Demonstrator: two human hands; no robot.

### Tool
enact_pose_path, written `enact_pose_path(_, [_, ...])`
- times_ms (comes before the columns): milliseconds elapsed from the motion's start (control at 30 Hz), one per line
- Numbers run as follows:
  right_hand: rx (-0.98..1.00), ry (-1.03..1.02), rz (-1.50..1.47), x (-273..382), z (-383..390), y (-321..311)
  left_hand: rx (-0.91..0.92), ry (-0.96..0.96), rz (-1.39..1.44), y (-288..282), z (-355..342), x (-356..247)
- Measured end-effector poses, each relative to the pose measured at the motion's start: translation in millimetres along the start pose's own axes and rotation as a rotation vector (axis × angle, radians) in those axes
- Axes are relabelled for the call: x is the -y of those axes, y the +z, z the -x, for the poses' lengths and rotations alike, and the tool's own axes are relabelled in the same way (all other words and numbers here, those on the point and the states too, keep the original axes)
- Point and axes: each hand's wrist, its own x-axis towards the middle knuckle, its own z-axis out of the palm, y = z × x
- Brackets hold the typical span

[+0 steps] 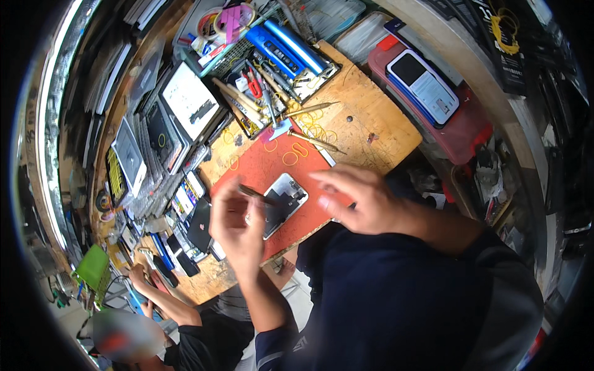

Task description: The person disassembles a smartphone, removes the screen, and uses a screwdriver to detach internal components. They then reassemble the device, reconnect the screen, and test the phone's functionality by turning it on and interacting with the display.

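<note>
An opened phone [286, 196] with a white frame and dark inner parts lies on the red mat [301, 166] in front of me. My left hand [238, 222] is raised at its left side and partly covers it. Between the bent fingers of that hand is a thin dark strip-like piece [255, 194]; blur hides its exact kind. To the right of the phone hovers my right hand [371, 201], fingers stretched and apart, with nothing seen in it. Yellow rubber bands [290, 158] and a brass-coloured screwdriver [317, 141] lie beyond the phone.
A tray of tools [260, 93] and a blue device [281, 52] stand at the back. Stacked tablets and phones [185, 105] crowd the left. A phone [424, 86] rests on a red case [458, 139] at right. Another person's hand [137, 276] works at lower left.
</note>
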Motion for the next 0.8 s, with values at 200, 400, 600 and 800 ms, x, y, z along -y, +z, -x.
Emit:
enact_pose_path(200, [0.024,-0.109,-0.047,14.6,1.9,13.5,-0.077,-0.125,0.123,37.0,53.1,-8.7])
enact_pose_path(400, [0.093,-0.116,0.165,13.7,20.1,-34.6,0.105,0.205,-0.499,23.3,40.4,13.0])
enact_pose_path(600, [0.128,-0.136,0.242,24.5,34.4,-43.4,0.204,0.273,-0.599,37.4,29.9,20.1])
enact_pose_path(800, [0.138,-0.182,0.332,18.8,40.0,-22.7,0.176,0.287,-0.631,38.3,30.4,26.0])
